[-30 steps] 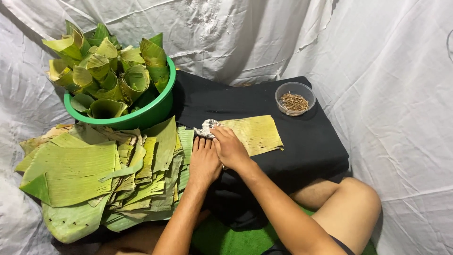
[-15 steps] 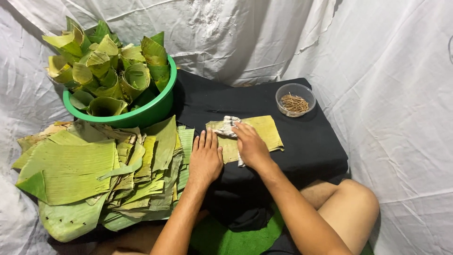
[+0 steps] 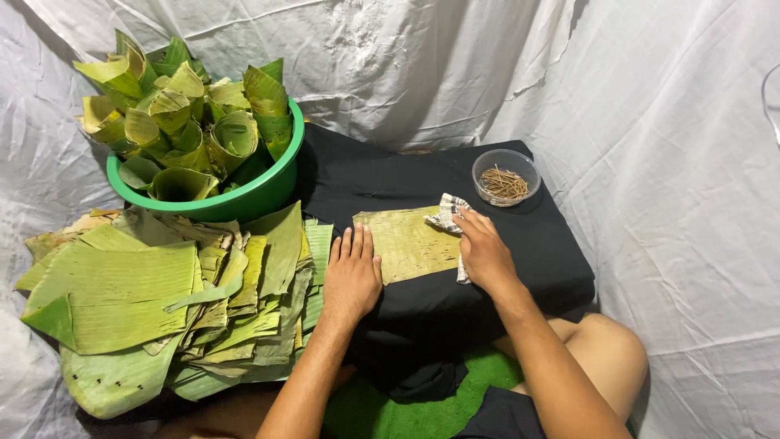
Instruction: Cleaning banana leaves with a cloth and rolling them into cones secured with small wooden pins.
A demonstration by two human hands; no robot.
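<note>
A yellowish banana leaf piece [image 3: 406,242] lies flat on the black cloth surface [image 3: 390,175]. My left hand [image 3: 352,276] rests flat, fingers together, pressing the leaf's left edge. My right hand [image 3: 483,250] holds a checked cloth [image 3: 447,215] against the leaf's right end; part of the cloth shows under the wrist.
A green basin [image 3: 272,191] full of rolled leaf cones [image 3: 175,114] stands at the back left. A pile of flat banana leaves [image 3: 146,293] lies at the left. A small clear bowl of thin sticks [image 3: 505,177] sits at the back right. White sheeting surrounds everything.
My right hand has slid the checked cloth rightward across the leaf, from its left end to its right end. My left hand stayed on the left edge.
</note>
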